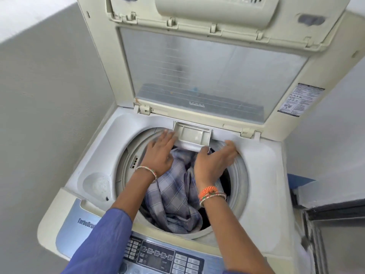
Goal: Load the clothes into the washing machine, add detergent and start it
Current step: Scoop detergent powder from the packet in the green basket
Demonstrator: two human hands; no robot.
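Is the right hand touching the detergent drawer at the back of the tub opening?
Touching. The head view shows the right hand with its thumb laid against the front lip of the pulled-out detergent drawer, no gap between them.

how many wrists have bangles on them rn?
2. Left wrist has thin bangles, over the drum's left side; right wrist has an orange bangle plus thin ones, above the checked cloth. Sleeves may hide more.

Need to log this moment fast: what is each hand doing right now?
Left hand: open, fingers straight, beside the detergent drawer, holding nothing.
Right hand: thumb touches the drawer's front edge; a grip cannot be told.
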